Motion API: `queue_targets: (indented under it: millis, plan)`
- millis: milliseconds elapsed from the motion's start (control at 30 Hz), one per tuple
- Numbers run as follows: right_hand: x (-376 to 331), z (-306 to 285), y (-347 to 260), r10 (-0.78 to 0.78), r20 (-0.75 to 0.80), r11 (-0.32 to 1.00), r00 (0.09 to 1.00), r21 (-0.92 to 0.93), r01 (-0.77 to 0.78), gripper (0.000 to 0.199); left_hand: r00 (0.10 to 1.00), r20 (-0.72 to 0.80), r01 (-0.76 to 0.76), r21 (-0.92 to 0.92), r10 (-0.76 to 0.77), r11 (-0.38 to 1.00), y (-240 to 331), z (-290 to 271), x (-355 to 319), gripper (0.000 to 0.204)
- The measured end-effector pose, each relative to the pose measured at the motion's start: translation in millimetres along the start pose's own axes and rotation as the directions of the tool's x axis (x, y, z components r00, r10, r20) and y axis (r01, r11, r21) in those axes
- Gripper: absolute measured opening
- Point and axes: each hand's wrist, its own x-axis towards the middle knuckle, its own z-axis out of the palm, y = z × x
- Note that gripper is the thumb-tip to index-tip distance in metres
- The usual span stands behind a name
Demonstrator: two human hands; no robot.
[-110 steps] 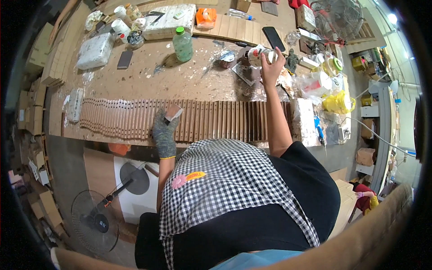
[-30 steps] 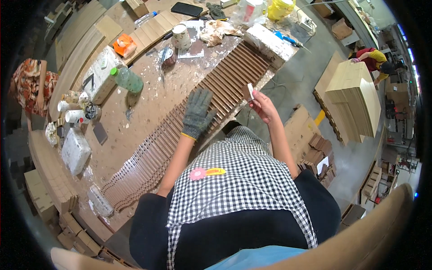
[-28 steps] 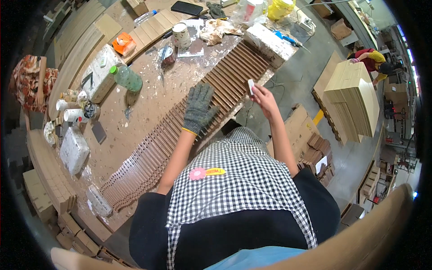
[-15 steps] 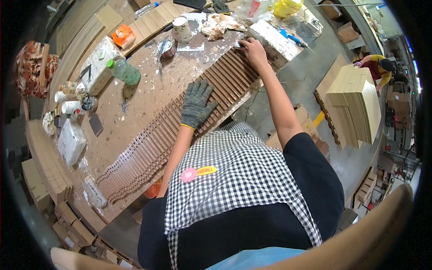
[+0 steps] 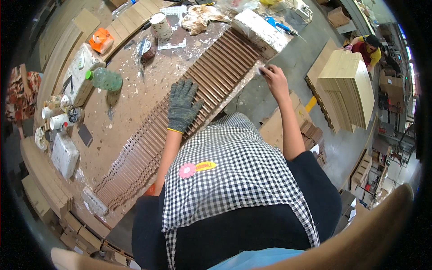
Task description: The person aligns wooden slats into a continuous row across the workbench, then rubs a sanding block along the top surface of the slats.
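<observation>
Near the white block (image 5: pixel 261 34) and blue tool (image 5: pixel 280 25), right hand (image 5: pixel 275 80) pinches something indistinct (image 5: pixel 261 70), left hand (image 5: pixel 182 106) spread on slats (image 5: pixel 225 59)

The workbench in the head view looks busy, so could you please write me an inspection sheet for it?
Surface: brown table, spotted and smeared.
Job's things: row of brown strips between two pale blocks.
Clutter: green bottle, orange packet, stained cup, crumpled cloth.
Left hand: gloved, spread on the strips.
Right hand: bare, pinching a small pale piece.
Cables: thin cord by a white box.
Surroundings: board stack, co-worker beside it.
</observation>
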Motion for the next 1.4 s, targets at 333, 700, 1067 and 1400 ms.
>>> queue_targets:
  millis: [333, 700, 1067, 1400]
  plan:
    - [84.5, 23.2, -45.8, 0.209, -0.122, 0.948, 0.970, 0.268, -0.171, 0.037, 0.997, -0.043, -0.062, 0.050, 0.064, 0.997, 22.2, 21.8, 56.2, 0.066]
    - [119.3, 55.3, -63.1, 0.153, -0.075, 0.985, 0.985, 0.093, -0.146, 0.034, 0.997, -0.062, -0.055, 0.002, 0.055, 0.998, 35.5, 21.2, 52.7, 0.065]
    - [27.8, -7.5, -27.8, 0.412, -0.094, 0.903, 0.906, 0.176, -0.392, 0.038, 1.000, -0.023, -0.020, 0.002, 0.020, 1.000, 18.7, 25.1, 70.8, 0.064]
    - [178.9, 70.7, -81.3, 0.166, -0.150, 0.986, 0.975, 0.051, -0.160, 0.026, 0.999, -0.025, -0.048, 0.017, 0.048, 0.999, 33.3, 25.7, 64.8, 0.062]
